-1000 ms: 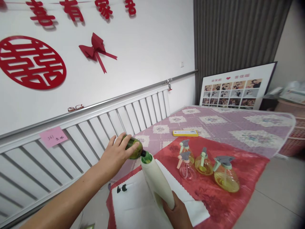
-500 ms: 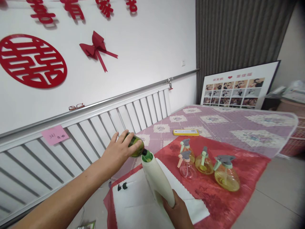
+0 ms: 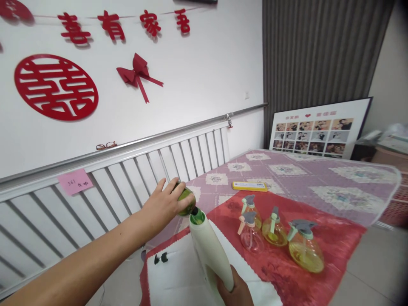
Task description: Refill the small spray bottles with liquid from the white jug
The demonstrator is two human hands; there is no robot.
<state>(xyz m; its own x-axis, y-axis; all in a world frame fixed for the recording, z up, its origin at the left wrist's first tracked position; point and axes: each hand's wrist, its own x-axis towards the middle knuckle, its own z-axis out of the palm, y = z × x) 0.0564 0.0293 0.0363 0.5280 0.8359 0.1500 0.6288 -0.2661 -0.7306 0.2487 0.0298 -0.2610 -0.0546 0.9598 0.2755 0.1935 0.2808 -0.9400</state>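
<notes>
My left hand is closed around a small green bottle, which it holds tilted with the dark neck down. That neck sits at the open mouth of a large pale bottle, green on the inside. My right hand grips the pale bottle low on its side and keeps it slanted; some of its fingers are hidden behind it. Two small dark caps or pump heads lie on a white cloth to the left. Whether liquid is flowing cannot be made out.
Several clear spray bottles, including a pink-triggered one and a larger one with yellow liquid, stand on a red cloth at the right. Behind them lies a yellow box on the patterned tablecloth. A white radiator runs along the wall.
My view has tilted slightly upward, so the surroundings appear lower. Both hands keep their hold, with the green bottle's neck still at the pale bottle's mouth.
</notes>
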